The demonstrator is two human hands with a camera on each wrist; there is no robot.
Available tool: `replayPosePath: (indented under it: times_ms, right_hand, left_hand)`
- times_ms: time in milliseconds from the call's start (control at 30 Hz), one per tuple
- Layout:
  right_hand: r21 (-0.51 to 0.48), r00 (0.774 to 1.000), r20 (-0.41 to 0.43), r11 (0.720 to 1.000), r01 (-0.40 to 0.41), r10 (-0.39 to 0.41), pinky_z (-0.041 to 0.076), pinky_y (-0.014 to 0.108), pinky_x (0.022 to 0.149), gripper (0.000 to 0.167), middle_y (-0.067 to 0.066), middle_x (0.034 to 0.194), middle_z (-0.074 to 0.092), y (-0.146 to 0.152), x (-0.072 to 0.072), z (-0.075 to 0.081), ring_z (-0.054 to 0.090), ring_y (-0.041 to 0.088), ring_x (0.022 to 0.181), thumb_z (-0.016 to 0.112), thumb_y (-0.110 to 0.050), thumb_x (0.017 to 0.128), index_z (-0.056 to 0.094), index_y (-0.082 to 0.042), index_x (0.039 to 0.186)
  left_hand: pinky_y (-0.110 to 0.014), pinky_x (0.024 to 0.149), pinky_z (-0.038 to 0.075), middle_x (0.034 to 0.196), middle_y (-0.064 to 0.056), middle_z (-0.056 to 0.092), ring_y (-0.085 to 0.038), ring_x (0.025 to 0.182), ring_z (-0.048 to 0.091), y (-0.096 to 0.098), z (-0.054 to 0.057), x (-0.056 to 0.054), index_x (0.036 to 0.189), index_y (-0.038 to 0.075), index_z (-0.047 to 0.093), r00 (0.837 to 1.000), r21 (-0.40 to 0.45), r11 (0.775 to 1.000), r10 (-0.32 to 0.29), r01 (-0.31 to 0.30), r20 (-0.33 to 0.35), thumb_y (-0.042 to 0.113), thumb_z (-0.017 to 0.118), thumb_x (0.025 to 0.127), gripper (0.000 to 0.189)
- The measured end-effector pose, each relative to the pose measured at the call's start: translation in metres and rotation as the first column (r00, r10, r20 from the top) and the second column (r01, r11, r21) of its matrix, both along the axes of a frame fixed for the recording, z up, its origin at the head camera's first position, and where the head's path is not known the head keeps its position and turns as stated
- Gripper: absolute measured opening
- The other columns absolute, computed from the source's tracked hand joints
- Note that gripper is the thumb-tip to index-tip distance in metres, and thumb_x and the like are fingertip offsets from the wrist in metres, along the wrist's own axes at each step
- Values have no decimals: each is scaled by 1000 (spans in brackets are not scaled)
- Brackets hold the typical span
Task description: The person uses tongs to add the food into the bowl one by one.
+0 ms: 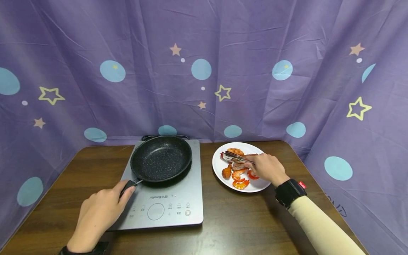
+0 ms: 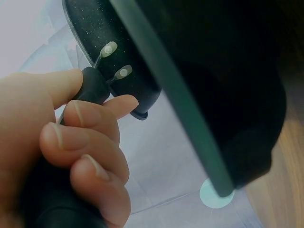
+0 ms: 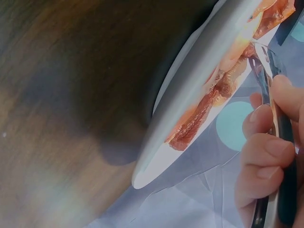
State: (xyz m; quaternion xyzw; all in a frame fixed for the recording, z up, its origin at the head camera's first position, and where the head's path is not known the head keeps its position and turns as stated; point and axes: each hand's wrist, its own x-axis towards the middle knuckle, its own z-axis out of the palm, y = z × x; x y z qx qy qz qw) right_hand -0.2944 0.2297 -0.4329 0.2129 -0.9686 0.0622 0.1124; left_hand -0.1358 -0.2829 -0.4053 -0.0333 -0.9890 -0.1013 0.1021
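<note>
A black speckled frying pan (image 1: 160, 161) sits on the silver induction cooker (image 1: 192, 198). My left hand (image 1: 100, 210) grips its dark handle (image 1: 128, 187); in the left wrist view the fingers curl round that handle. Over on the right, my right hand (image 1: 269, 168) holds metal tongs (image 1: 239, 158) above a white plate (image 1: 218, 170). The plate bears a drumstick (image 1: 227, 172), several shrimp (image 1: 241, 183), a round golden piece (image 1: 236, 151) and brown meat (image 1: 239, 167). The tongs' tips reach down among the food near a dark red piece; whether they pinch it, I cannot tell.
Cooker and plate stand apart on a brown wooden table (image 1: 223, 219). A black cord (image 1: 147, 137) lies behind the cooker. A purple curtain (image 1: 248, 106) with stars and dots hangs close behind the table and along its sides.
</note>
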Motion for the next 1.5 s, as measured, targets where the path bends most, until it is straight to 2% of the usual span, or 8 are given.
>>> replayPosePath:
  times_ms: [133,333,567,767,933,1233,1367,1500]
  right_hand:
    - [16,1000,11,1000,-6,6,56,50,63,30,4,99,77,-2,0,-1,72,27,81,73,-42,102,78,-28,127]
    - [22,1000,-19,1000,-17,17,58,55,67,27,6,102,79,-6,0,-4,76,33,89,73,-40,102,79,-25,123]
    - [26,999,-51,1000,-13,14,56,52,61,16,4,92,77,-8,0,-6,74,31,82,75,-39,100,77,-25,107]
    - [20,998,-68,1000,18,-17,55,50,57,24,5,89,76,-7,3,-4,72,30,76,76,-40,100,80,-28,119]
    - [7,999,-43,1000,28,-28,52,48,54,16,3,82,71,-6,3,1,65,26,69,75,-40,101,78,-28,111]
    - [19,997,49,998,59,-60,59,55,71,37,11,109,79,-14,1,3,75,33,93,71,-43,102,78,-20,130]
    - [41,999,29,998,41,-42,60,55,71,36,11,105,79,-21,-1,5,76,34,93,72,-42,101,79,-17,127]
    - [48,999,13,998,44,-45,59,54,69,29,8,93,77,-26,-1,7,74,32,86,74,-40,101,81,-20,120]
  left_hand:
    - [-38,39,34,75,-18,71,-22,46,49,0,-1,0,139,4,67,1000,0,1000,0,0,-2,51,53,111,56]
    - [-38,39,33,71,-15,69,-22,46,48,0,-1,-1,139,5,67,1000,1,1000,0,0,-7,51,52,111,56]
    - [-38,38,33,71,-15,69,-22,46,48,0,-1,0,140,6,66,1000,-1,1000,0,0,-4,51,53,111,55]
    - [-38,39,34,70,-10,67,-23,47,48,-2,1,2,141,12,62,1000,3,1000,2,-2,17,53,49,111,52]
    - [-38,39,32,64,-5,61,-22,46,44,-3,1,3,139,12,62,1000,-5,1000,-9,9,1,50,50,112,48]
    - [-39,39,32,69,-9,66,-23,47,48,-4,2,3,139,12,64,1000,-2,1000,-1,1,11,51,52,111,50]
    - [-39,39,33,73,-11,70,-23,47,49,-4,2,3,140,11,63,1000,0,1000,1,-1,28,51,51,111,51]
    - [-39,40,34,75,-12,71,-23,47,49,-4,3,3,140,11,63,1000,-2,1000,-5,5,28,51,51,111,51]
